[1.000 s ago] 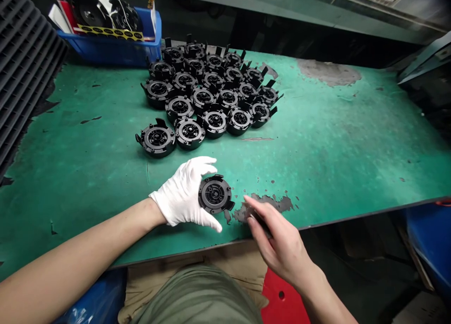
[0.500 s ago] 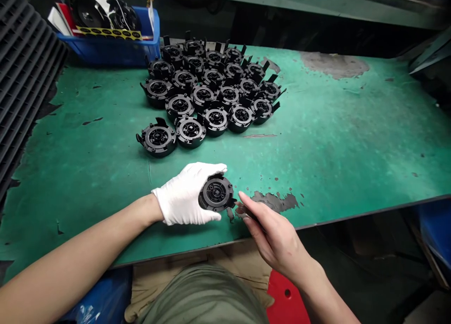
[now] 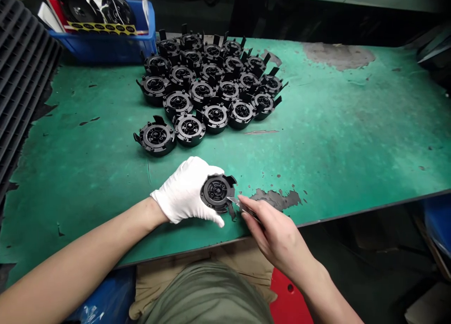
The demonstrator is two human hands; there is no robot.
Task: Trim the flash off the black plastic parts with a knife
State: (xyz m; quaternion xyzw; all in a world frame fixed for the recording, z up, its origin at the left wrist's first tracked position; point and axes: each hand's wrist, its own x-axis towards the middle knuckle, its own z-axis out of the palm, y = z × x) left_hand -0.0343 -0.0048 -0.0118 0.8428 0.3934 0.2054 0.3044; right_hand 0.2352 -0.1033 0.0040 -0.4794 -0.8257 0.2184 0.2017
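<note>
My left hand [image 3: 190,190], in a white glove, grips a round black plastic housing [image 3: 217,191] by its left side, with its ribbed face turned up. In my bare right hand [image 3: 273,227] is a small knife [image 3: 243,206], pinched between thumb and fingers. Its pointed metal blade reaches the right edge of the housing; whether it touches is too small to tell. Most of the handle is hidden in my palm. Beyond my hands, several similar black housings [image 3: 215,115] stand in rows, with upright tabs on their rims.
The green table top [image 3: 338,141] has worn dark patches. At the back left stands a blue bin [image 3: 105,47] filled with black parts and papers. Grey ribbed trays [image 3: 24,75] are stacked along the left edge. Below the front edge is a red stool [image 3: 291,300].
The housing has turned in my left hand, so its tab now points to the upper right. My right hand has brought the knife blade up to the housing's edge.
</note>
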